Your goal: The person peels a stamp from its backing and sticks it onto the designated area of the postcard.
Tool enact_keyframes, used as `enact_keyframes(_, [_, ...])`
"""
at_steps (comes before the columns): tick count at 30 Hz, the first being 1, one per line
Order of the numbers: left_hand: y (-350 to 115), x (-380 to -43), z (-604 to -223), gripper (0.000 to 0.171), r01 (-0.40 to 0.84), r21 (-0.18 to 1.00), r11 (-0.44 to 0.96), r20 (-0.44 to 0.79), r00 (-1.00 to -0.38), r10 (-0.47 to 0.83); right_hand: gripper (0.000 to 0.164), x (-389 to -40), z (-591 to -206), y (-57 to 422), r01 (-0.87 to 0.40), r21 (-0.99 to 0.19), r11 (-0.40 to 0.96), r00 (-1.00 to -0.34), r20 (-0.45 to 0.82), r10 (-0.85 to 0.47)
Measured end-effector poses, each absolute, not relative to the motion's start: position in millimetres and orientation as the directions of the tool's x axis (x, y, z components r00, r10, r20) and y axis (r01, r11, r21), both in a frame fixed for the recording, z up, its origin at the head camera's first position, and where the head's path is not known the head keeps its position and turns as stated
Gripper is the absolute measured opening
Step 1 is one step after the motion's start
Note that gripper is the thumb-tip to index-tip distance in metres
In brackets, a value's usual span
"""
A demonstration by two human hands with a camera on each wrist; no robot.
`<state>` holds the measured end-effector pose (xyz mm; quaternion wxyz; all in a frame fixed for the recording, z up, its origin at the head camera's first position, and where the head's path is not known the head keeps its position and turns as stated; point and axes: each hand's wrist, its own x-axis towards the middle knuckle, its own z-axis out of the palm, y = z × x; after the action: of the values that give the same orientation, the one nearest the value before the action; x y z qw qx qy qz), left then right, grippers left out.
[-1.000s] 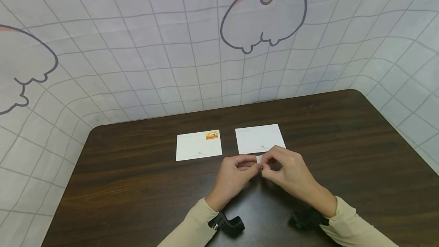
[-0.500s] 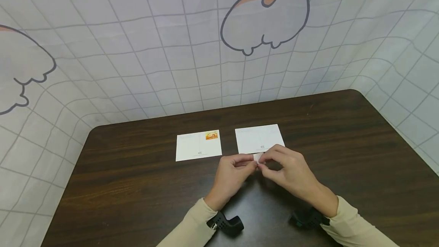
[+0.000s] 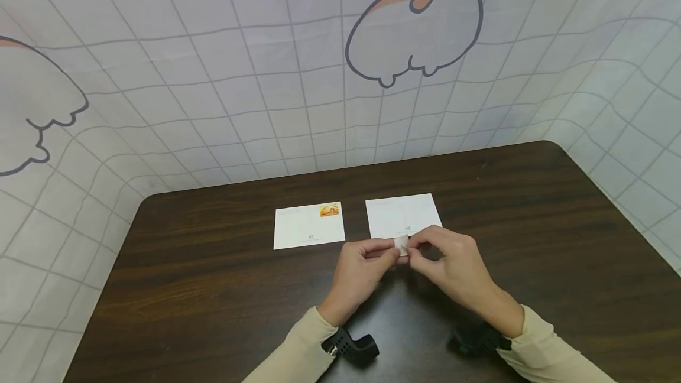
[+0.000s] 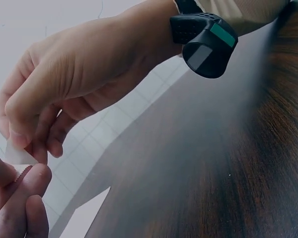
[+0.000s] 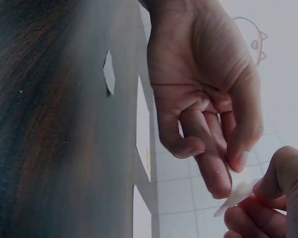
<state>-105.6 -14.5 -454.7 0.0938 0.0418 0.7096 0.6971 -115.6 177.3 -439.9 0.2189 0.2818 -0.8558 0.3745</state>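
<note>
In the head view, my left hand (image 3: 357, 273) pinches a small white-backed stamp (image 3: 401, 245) between thumb and fingers. My right hand (image 3: 459, 266) pinches its right side, where thin pale paper lifts away. Scalloped edges of the stamp (image 4: 23, 170) show in the left wrist view, with the pale paper (image 4: 17, 152) between the right fingertips. The stamp's printed face is hidden. Just beyond the hands lies a white postcard (image 3: 400, 213), partly covered by the fingers. Left of it rests another postcard (image 3: 300, 228) with an orange stamp (image 3: 329, 210) at its upper right corner.
All this is over a dark wooden table (image 3: 186, 288). A small white scrap (image 5: 109, 74) lies on it in the right wrist view. A white gridded curtain (image 3: 266, 75) hangs behind the table's far edge.
More of the stamp's white back shows between the hands. The right fingertips have shifted slightly, first left, then back right. The postcards stay in place.
</note>
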Motion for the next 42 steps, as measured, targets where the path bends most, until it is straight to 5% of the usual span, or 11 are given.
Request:
enact_keyframes(10, [-16.6,-105.3,-453.2,0.025,-0.095,0.995,-0.020,-0.088,-0.972,0.220,0.025,-116.2,-433.9,183.1,-0.574,-0.622,0.533,-0.808,0.535,-0.246])
enact_keyframes(20, [-17.3,-105.2,-454.2,0.023,-0.097,0.995,-0.034,-0.087,-0.971,0.223,0.014,-114.0,-424.1,197.6,-0.395,-0.700,0.594,-0.910,0.386,-0.150])
enact_keyframes(29, [-26.2,-108.1,-452.4,0.022,-0.071,0.997,0.014,-0.072,-0.975,0.210,0.005,-108.4,-423.5,199.9,-0.261,-0.806,0.531,-0.961,0.164,-0.223])
enact_keyframes(42, [-41.1,-112.4,-454.4,0.027,-0.103,0.995,0.015,-0.104,-0.971,0.215,0.009,-102.3,-448.5,199.7,-0.211,-0.803,0.558,-0.931,-0.009,-0.366])
